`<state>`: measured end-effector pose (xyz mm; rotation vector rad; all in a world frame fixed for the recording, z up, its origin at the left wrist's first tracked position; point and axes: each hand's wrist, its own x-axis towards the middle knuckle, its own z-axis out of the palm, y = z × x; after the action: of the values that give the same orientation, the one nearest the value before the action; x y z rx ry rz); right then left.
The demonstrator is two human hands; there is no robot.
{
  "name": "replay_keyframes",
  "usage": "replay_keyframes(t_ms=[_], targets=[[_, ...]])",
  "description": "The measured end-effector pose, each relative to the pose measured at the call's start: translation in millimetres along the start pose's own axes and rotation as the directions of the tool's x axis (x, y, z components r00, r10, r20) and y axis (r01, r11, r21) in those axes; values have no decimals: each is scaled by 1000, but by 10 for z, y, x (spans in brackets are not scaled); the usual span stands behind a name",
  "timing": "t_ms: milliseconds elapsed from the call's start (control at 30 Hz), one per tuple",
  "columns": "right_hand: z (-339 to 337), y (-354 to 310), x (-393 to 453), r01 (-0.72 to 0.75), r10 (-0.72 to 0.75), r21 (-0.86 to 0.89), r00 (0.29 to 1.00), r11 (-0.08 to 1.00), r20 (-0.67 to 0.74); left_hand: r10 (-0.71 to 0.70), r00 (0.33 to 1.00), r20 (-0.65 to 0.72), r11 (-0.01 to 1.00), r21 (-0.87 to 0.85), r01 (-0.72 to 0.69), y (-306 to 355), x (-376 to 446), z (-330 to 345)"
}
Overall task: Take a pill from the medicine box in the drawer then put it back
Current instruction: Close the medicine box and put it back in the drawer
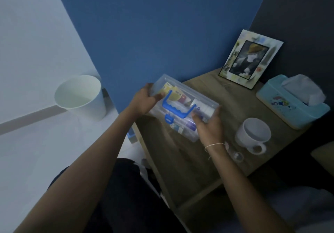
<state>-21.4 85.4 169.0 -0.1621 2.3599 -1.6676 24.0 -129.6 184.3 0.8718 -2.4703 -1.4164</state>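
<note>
A clear plastic medicine box [182,95] with a blue handle and blue latch is held over the left part of a wooden bedside table [189,162]. Colourful packets and small bottles show through its lid, which looks closed. My left hand [144,101] grips the box's left end. My right hand [209,126] grips its right front corner. Whether the box rests on the table or hovers just above it is unclear. No separate pill is visible, and I cannot pick out a drawer front.
A white mug [254,133] stands right of the box, with a small clear object [236,156] in front of it. A light blue tissue box [292,104] and a photo frame [251,59] sit at the back. A white bin [81,97] stands on the floor.
</note>
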Motion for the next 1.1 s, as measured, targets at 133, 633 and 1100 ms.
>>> replay_keyframes(t_ms=[133, 633, 1100], targets=[[109, 160, -380, -12, 14, -47, 999, 999, 29, -60, 997, 48, 998, 12, 60, -201, -210, -59], [474, 651, -1004, -20, 17, -283, 1000, 959, -11, -126, 967, 223, 953, 297, 56, -746, -132, 129], [703, 1451, -681, -321, 322, -267, 946, 908, -41, -170, 920, 353, 883, 468, -17, -1082, 167, 821]])
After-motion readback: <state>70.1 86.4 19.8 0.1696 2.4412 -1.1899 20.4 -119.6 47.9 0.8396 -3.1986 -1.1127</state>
